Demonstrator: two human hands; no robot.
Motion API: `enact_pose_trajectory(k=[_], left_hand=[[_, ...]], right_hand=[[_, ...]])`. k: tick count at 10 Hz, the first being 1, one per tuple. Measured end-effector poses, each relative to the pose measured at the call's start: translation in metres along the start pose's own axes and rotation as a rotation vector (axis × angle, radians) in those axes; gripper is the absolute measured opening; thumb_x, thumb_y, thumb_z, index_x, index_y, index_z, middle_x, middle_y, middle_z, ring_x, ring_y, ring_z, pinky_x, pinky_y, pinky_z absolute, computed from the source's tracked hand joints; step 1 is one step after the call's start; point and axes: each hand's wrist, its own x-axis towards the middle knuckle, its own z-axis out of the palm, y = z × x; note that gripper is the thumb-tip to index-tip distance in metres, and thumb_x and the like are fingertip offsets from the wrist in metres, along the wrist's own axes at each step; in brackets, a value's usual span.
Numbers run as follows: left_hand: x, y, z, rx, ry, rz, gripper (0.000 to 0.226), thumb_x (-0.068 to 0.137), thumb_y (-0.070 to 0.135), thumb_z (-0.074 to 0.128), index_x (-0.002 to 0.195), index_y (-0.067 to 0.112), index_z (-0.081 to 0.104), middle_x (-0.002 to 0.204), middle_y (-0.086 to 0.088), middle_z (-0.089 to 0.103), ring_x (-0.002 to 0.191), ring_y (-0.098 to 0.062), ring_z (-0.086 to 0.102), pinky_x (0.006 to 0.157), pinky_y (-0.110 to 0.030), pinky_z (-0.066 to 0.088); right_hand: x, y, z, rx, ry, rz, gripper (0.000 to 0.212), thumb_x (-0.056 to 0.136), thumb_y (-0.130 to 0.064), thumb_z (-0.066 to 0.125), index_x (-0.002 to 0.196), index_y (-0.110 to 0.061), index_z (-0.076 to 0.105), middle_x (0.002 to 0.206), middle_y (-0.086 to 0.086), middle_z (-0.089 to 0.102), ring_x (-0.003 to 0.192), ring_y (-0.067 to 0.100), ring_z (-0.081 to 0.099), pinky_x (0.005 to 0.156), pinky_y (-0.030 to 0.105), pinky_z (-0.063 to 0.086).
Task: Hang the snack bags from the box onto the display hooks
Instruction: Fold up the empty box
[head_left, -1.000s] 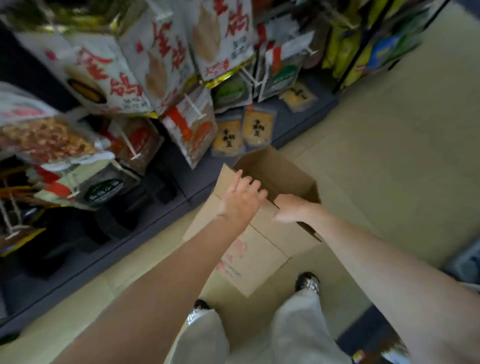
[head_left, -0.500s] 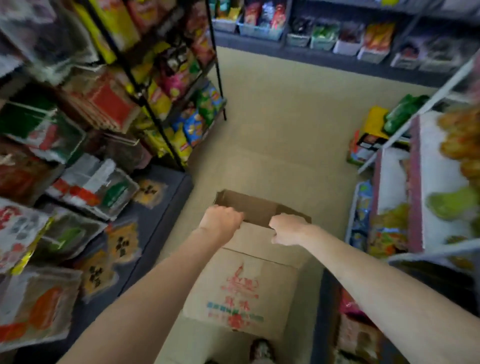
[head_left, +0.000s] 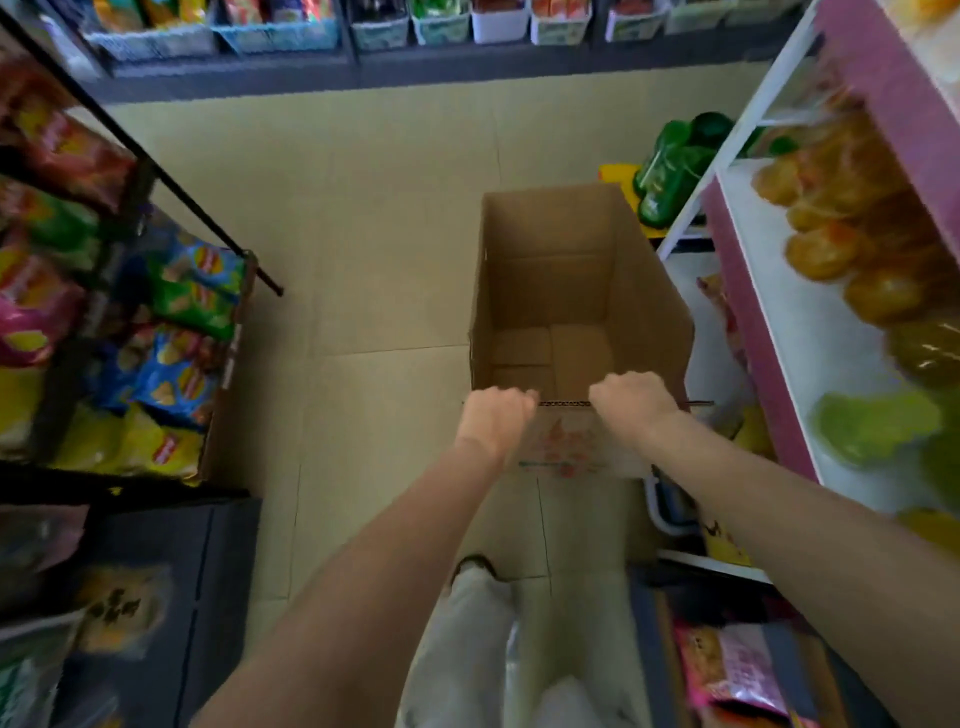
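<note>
Swung away from the hanging snack racks since a second ago, the cardboard box (head_left: 582, 291) now stands open on the floor (head_left: 384, 218) beside the pink shelf (head_left: 748, 291); left hand (head_left: 493, 421) and right hand (head_left: 631, 402) curl their fingers over its near rim; its bare bottom shows.

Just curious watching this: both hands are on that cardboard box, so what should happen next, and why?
Probably carry the box away or set it aside: the left hand and right hand grip its near rim, and its inside shows only bare cardboard, no snack bags left to hang.
</note>
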Motion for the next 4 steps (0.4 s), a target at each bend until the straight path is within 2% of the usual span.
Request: enact_pose_trajectory(k=[1, 2, 3, 4], left_hand=[[0.05, -0.009, 0.016, 0.004, -0.058, 0.052, 0.043, 0.093, -0.004, 0.042, 0.133, 0.01, 0.039, 0.117, -0.007, 0.061, 0.105, -0.027, 0.062, 0.076, -0.032, 0.049], [0.083, -0.011, 0.038, -0.021, -0.149, 0.068, 0.033, 0.094, 0.002, 0.042, 0.126, 0.009, 0.045, 0.115, -0.01, 0.063, 0.104, -0.029, 0.062, 0.077, -0.035, 0.049], [0.085, -0.009, 0.052, -0.071, -0.209, 0.084, 0.025, 0.096, 0.006, 0.038, 0.12, 0.008, 0.046, 0.109, -0.012, 0.066, 0.1, -0.03, 0.064, 0.082, -0.036, 0.045], [0.08, -0.008, 0.046, -0.072, -0.186, 0.115, 0.025, 0.098, 0.012, 0.03, 0.116, 0.009, 0.048, 0.109, -0.014, 0.066, 0.101, -0.03, 0.062, 0.093, -0.033, 0.036]], right_hand=[[0.048, 0.012, 0.021, 0.046, -0.003, 0.062, 0.037, 0.088, 0.006, 0.044, 0.118, -0.008, 0.06, 0.121, 0.01, 0.062, 0.113, 0.03, 0.059, 0.085, 0.036, 0.047], [0.081, 0.012, 0.058, 0.139, -0.075, 0.127, 0.036, 0.088, 0.005, 0.045, 0.117, -0.008, 0.062, 0.119, 0.01, 0.064, 0.112, 0.03, 0.061, 0.085, 0.036, 0.049], [0.084, 0.002, 0.081, 0.188, -0.185, 0.084, 0.035, 0.091, 0.004, 0.042, 0.119, -0.007, 0.059, 0.12, 0.011, 0.063, 0.112, 0.03, 0.06, 0.085, 0.038, 0.048], [0.07, 0.005, 0.077, 0.245, -0.193, 0.073, 0.033, 0.09, 0.005, 0.04, 0.115, -0.005, 0.06, 0.119, 0.014, 0.061, 0.111, 0.032, 0.06, 0.083, 0.037, 0.047]])
